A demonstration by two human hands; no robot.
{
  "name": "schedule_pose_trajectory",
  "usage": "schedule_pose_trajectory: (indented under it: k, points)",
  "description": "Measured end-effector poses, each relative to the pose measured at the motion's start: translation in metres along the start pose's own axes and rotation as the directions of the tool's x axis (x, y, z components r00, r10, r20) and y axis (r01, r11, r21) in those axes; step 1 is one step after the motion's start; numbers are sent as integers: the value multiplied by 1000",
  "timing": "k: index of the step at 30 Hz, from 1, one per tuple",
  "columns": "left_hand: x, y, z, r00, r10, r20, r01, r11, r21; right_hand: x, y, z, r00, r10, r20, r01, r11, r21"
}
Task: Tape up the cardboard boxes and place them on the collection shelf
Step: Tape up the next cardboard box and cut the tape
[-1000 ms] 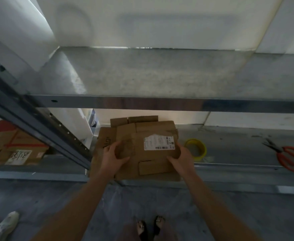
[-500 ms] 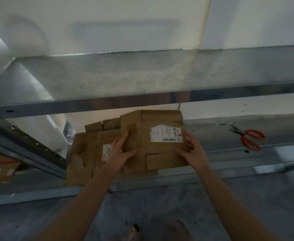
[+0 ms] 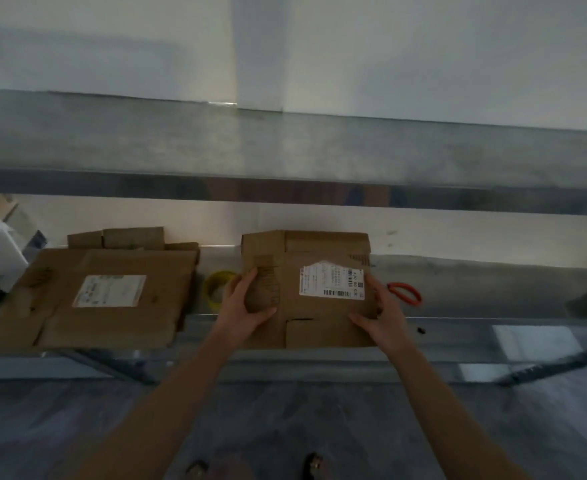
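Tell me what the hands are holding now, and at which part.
Both hold the flattened cardboard box with the barcode label: the left hand grips its left edge, the right hand its right edge.

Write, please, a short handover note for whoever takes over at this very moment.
Hands: the left hand grips the left edge of the flat box; the right hand grips its right edge.
Things: the box, label up, is at the front of the lower shelf. A stack of flat boxes lies to its left, the tape is between them, and the scissors are just past the right hand.
Done: one box is apart from the stack; I see no fresh tape on it.
Left: fold it up, tape it, shelve it, then do the stack.
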State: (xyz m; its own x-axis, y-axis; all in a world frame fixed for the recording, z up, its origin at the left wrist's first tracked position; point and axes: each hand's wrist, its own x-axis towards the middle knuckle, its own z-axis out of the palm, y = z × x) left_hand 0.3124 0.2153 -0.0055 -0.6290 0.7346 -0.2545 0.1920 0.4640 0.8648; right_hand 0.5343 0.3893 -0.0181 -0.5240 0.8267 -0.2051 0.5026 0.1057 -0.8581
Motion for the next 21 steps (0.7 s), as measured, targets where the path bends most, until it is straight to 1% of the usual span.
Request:
schedule_pose_trajectory:
  k: [2,4,6,9,10,12,13,15,16,17,18,19,20,21]
  points:
    - [-7,16,21,1000,21,-13,-21,1000,0,3,13,-22,1000,-20,-5,20,1000,-21]
    - [-11,29,35,997,83,0,-83,995,-56,7,21,-37,999,-29,-19,29,998,-49]
    - [-12,38,45,988,143,61,-131,976,-171,12,23,-45,1000,-23,-18,22,998,-59]
    - [-10,47,54,973,166,158,-124,961,-247,21,22,-46,999,-48,-7,47,998,-46]
    - [-8,49,55,972,160,175,-107,955,-278,23,21,-43,998,-58,-2,58,998,-6]
    - [-5,52,57,980,135,148,-88,954,-286,25,20,-38,998,-56,14,54,991,121]
    - [-4,52,56,987,121,102,-93,964,-249,24,19,-35,999,-48,25,43,981,187]
    - [-3,48,53,995,102,-19,-103,992,-72,22,19,-32,998,-48,50,31,954,299]
    - [-2,44,52,992,113,-45,-116,992,-46,21,21,-30,996,-64,64,40,943,331]
    - [-4,40,50,992,120,-38,-123,988,-91,21,21,-30,993,-87,85,55,942,331]
    - [-6,38,49,992,122,-31,-126,975,-183,20,21,-29,987,-120,110,81,947,311]
    - [-9,36,48,990,142,-21,-143,965,-219,20,20,-28,981,-144,130,104,955,278]
    - [-12,35,46,985,171,-24,-172,957,-234,22,19,-28,977,-160,142,120,960,253]
    - [-13,33,44,980,197,-27,-198,956,-215,23,18,-29,975,-169,143,134,966,222]
